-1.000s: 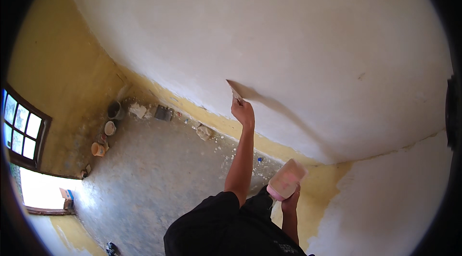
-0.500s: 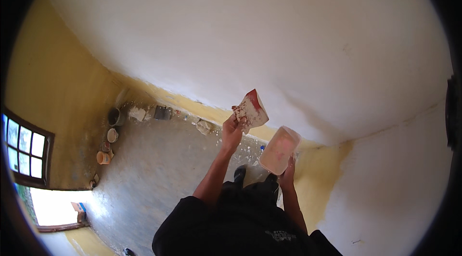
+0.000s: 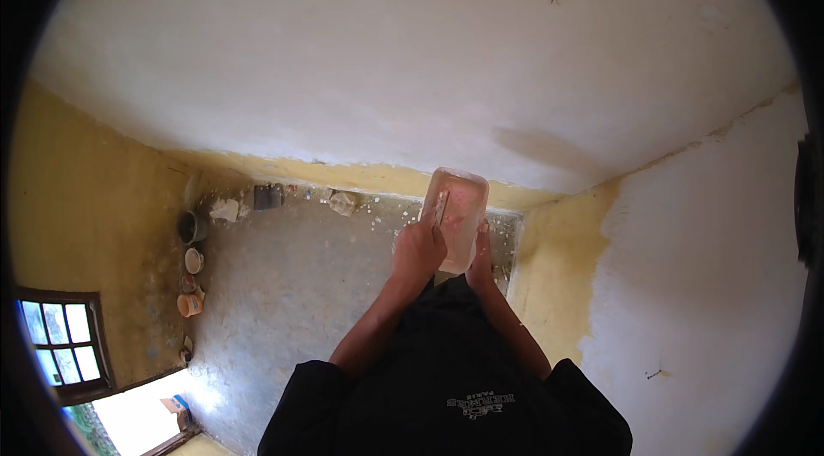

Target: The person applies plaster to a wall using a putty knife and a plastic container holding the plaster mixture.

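A rectangular translucent plastic tub (image 3: pixel 464 237), with pinkish-white paste smeared inside, is held up in front of my body. My right hand (image 3: pixel 481 252) grips it along its right side near the lower end; most of those fingers are behind it. Over the tub's left side is my left hand (image 3: pixel 416 252), closed on a flat putty spreader (image 3: pixel 441 208). The spreader stands nearly edge-on inside the tub, so only a narrow strip of it shows. Whether its edge touches the bottom cannot be made out.
A white-coated wall (image 3: pixel 343 70) rises ahead, with a yellow band along its foot. Along the left wall stand a dark bucket (image 3: pixel 190 227), a pale bucket (image 3: pixel 195 260) and an orange one (image 3: pixel 190 303). White splatters dot the grey floor (image 3: pixel 283 284). A window (image 3: pixel 64 340) is at left.
My left hand has brought the spreader from the air beside the wall down into the tub and turned it edge-on. The tub has moved left and up, and stands more upright.
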Motion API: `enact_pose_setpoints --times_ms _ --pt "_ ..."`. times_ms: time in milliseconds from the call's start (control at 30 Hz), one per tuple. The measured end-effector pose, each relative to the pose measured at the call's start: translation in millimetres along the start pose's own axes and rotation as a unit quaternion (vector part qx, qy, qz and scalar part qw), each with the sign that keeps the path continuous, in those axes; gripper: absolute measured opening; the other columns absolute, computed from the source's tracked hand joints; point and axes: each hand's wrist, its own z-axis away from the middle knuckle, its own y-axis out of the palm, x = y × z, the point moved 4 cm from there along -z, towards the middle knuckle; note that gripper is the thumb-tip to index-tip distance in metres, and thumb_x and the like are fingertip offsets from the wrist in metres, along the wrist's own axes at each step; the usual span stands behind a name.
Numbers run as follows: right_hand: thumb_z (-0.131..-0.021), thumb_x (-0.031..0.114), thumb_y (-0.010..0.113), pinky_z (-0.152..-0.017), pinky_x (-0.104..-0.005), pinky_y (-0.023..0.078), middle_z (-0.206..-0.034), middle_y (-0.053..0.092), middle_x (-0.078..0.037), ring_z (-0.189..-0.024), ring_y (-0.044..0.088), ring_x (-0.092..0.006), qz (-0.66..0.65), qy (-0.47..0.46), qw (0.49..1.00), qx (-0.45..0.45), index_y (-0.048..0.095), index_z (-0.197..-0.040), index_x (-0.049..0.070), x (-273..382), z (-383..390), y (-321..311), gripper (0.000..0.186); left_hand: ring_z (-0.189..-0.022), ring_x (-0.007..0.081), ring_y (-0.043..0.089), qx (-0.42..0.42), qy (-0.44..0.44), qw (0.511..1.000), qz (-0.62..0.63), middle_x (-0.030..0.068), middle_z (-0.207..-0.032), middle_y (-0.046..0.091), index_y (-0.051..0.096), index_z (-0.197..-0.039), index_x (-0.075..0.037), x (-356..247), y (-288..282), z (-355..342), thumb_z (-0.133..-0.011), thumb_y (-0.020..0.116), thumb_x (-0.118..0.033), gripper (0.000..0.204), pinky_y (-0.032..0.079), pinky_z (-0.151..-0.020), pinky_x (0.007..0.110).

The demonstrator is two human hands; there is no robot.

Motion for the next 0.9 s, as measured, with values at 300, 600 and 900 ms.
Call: enact_pose_setpoints --times_ms 300,600,900 --pt "-0.105 0.038 0.034 -0.108 -0.0348 0.034 -0.137 0.040 -0.010 -0.129 0.040 -0.0194 -0.022 -0.011 1.000 0.010 0.026 -0.144 0.006 -5 -8 -4 0.052 -0.077 0.0464 0.062 0.030 0.040 0.999 0.020 0.0270 -0.082 0.063 0.063 -0.098 0.001 -10 34 4 -0.085 0.051 -0.010 0.021 0.049 -0.066 0.054" --pt "-0.103 0.039 0.038 -0.102 -0.0340 0.040 -0.131 0.050 -0.007 -0.120 0.050 -0.0187 0.020 -0.001 1.000 -0.013 0.042 -0.134 0.007 -12 -12 -11 0.045 -0.071 0.0186 0.066 -0.013 -0.074 0.975 0.211 0.0145 -0.080 0.069 0.063 -0.101 0.005 55 -4 10 -0.089 0.055 -0.003 0.017 0.050 -0.066 0.030" --pt "-0.102 0.038 0.042 -0.108 -0.0365 0.036 -0.135 0.046 -0.009 -0.126 0.047 -0.0211 0.024 0.045 0.999 0.008 0.036 -0.139 0.007 -21 -44 -11 0.048 -0.087 0.0138 0.064 -0.022 -0.171 0.859 0.482 0.0087 -0.103 0.067 0.056 -0.119 0.004 106 17 14 -0.095 0.051 -0.003 0.026 0.051 -0.074 0.026"
